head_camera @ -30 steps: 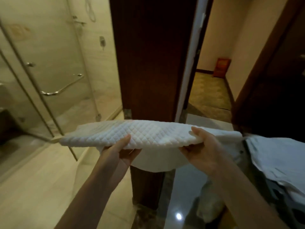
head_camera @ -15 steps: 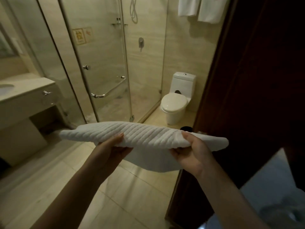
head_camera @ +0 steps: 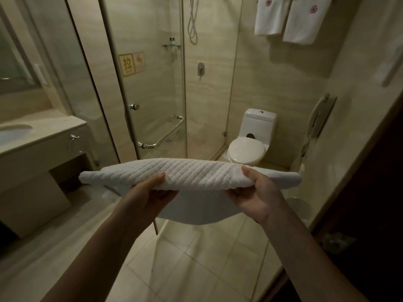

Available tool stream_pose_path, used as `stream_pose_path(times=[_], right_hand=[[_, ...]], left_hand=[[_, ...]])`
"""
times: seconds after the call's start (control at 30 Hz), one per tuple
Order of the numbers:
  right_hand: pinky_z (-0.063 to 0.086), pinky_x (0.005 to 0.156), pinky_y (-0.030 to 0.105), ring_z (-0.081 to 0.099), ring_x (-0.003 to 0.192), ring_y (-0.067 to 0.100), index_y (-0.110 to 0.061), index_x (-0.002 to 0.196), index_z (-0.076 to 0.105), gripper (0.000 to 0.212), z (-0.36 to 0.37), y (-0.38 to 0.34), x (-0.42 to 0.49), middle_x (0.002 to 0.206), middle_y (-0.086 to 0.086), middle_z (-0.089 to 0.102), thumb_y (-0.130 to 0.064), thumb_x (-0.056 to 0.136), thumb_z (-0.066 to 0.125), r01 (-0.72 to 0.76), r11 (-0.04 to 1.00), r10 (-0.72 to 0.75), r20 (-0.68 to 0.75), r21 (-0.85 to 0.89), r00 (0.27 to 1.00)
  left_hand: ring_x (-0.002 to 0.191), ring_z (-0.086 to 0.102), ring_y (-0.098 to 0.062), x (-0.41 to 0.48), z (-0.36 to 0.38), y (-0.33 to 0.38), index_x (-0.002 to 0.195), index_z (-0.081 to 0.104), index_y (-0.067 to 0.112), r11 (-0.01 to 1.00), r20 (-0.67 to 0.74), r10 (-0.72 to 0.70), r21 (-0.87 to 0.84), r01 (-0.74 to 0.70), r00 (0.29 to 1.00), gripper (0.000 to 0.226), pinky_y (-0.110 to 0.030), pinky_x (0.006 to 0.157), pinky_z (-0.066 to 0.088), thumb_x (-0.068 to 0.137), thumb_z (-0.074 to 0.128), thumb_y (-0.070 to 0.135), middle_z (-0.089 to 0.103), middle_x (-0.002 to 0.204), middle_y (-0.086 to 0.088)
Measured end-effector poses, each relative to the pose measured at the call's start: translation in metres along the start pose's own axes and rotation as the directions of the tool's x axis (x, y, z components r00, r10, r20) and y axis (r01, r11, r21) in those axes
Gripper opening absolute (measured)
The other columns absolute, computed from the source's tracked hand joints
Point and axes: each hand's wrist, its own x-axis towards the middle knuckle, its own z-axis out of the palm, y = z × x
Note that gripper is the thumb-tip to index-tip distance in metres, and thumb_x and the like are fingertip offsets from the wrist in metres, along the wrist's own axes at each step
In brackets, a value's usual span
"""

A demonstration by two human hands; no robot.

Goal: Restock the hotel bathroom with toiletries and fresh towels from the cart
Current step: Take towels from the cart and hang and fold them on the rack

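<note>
While bottles (head_camera: 172,40) sit on the shower shelf (head_camera: 171,46), left hand (head_camera: 150,197) and right hand (head_camera: 255,192) pinch the folded towel (head_camera: 192,173).

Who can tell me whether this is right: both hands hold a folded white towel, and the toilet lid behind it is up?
One slip: the head view shows the toilet lid down, not up. Both the left hand and right hand do hold the folded white towel.
</note>
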Motion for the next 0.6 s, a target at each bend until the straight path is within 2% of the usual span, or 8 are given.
stream_pose_path(times=[0.2,0.33,0.47,0.6], right_hand=[[0.043,0.095,0.041,0.057,0.100,0.033,0.000,0.111,0.052,0.022,0.016,-0.032,0.083,0.105,0.020,0.061,-0.012,0.093,0.047,0.030,0.998,-0.031,0.021,0.052,0.999],[0.044,0.095,0.042,0.056,0.107,0.034,-0.002,0.125,0.048,0.034,0.028,-0.061,0.150,0.117,0.022,0.059,-0.013,0.092,0.048,0.036,0.992,-0.038,0.015,0.118,0.999],[0.046,0.090,0.042,0.058,0.101,0.033,-0.002,0.124,0.048,0.033,0.045,-0.088,0.208,0.112,0.021,0.060,-0.011,0.092,0.049,0.071,0.985,-0.071,-0.002,0.155,0.997],[0.046,0.092,0.043,0.056,0.107,0.034,-0.001,0.123,0.048,0.033,0.059,-0.117,0.255,0.118,0.023,0.058,-0.010,0.092,0.050,0.100,0.983,-0.094,-0.042,0.155,0.995]], left_hand=[[0.107,0.060,-0.028,0.089,0.013,0.015,0.133,0.045,0.004,0.998,0.028,-0.005,-0.065,0.007,1.000,0.039,-0.029,0.065,0.059,0.094,0.043,0.007,0.059,0.123,-0.020],[0.110,0.059,-0.030,0.165,0.023,0.029,0.135,0.042,0.004,0.996,0.022,-0.041,-0.072,0.043,0.999,0.043,-0.034,0.072,0.058,0.092,0.045,0.006,0.059,0.123,-0.021],[0.113,0.057,-0.031,0.240,0.033,0.044,0.133,0.044,0.002,0.996,0.028,-0.054,-0.073,0.056,0.998,0.043,-0.037,0.075,0.056,0.090,0.045,0.005,0.058,0.125,-0.021],[0.110,0.058,-0.029,0.306,0.044,0.055,0.131,0.046,0.000,0.995,0.069,-0.066,-0.068,0.071,0.995,0.039,-0.035,0.076,0.055,0.092,0.042,0.006,0.059,0.123,-0.021]])
